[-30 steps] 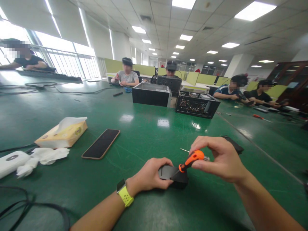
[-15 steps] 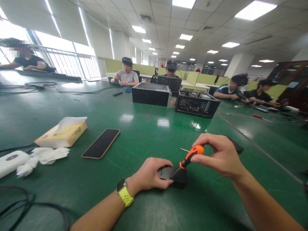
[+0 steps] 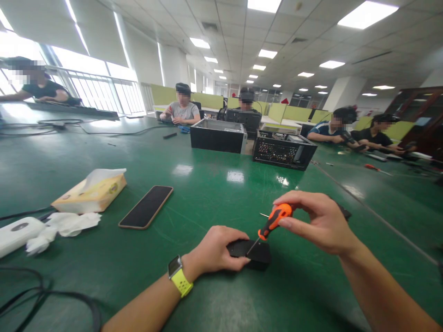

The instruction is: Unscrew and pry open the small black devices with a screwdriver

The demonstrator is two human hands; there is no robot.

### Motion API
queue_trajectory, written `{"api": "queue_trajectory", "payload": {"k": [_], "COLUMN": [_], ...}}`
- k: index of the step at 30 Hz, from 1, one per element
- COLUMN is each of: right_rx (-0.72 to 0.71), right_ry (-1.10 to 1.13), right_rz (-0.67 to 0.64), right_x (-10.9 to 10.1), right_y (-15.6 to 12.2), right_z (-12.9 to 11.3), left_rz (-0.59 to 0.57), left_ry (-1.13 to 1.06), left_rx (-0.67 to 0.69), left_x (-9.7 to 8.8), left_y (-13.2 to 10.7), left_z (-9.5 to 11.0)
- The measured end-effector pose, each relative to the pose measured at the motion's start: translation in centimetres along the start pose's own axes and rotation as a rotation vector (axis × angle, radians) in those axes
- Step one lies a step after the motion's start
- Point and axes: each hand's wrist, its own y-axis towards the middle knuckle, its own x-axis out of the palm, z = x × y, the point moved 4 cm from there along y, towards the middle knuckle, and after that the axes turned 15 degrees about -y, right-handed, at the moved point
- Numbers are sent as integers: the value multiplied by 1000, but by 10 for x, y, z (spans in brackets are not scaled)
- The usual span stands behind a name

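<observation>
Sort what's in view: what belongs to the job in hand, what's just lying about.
In the job:
orange and black screwdriver, in the right hand
black rectangular block, in the left hand

Apparently just lying about:
dark rectangular phone
yellow tissue packet
crumpled white paper tissues
black perforated metal case

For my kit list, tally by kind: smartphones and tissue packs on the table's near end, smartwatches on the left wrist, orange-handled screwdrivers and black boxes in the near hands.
Smartphone: 1
Tissue pack: 1
Smartwatch: 1
Orange-handled screwdriver, right hand: 1
Black box, left hand: 1
Total: 5
</observation>
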Motion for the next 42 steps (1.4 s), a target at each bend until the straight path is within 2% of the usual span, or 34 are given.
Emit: {"api": "queue_trajectory", "payload": {"k": [2, 4, 10, 16, 22, 24, 27, 29, 35, 40, 42], "right_rx": [-9, -28, -127, -98, -114, -127, -125, -118, -123, -128, -130], "right_ry": [21, 29, -24, 34, -34, -25, 13, 32, -6, 52, 71], "right_rz": [-79, -104, 25, -122, 58, 22, -113, -141, 36, -131, -143], "right_x": [1, 0, -1, 0, 0, 0, -1, -1, 0, 0, 0], "right_y": [-1, -1, 1, -1, -1, 0, 0, -1, -1, -1, -2], "right_z": [0, 0, -8, -3, -4, -6, -5, -3, -2, -3, -1], "left_rz": [9, 15, 29, 40, 34, 43, 46, 35, 45, 49, 47], "left_ry": [8, 15, 25, 23, 22, 25, 20, 15, 30, 23, 22], "left_rx": [1, -4, -1, 7, -4, -1, 0, -5, -11, -1, -2], "left_x": [0, 0, 1, 2, 1, 1, 0, 0, -1, 0, 0], "left_y": [0, -1, -2, -2, -2, -2, -1, -1, -1, -1, -1], "left_z": [0, -1, -4, -4, -3, -2, -1, -1, -2, -2, -2]}}
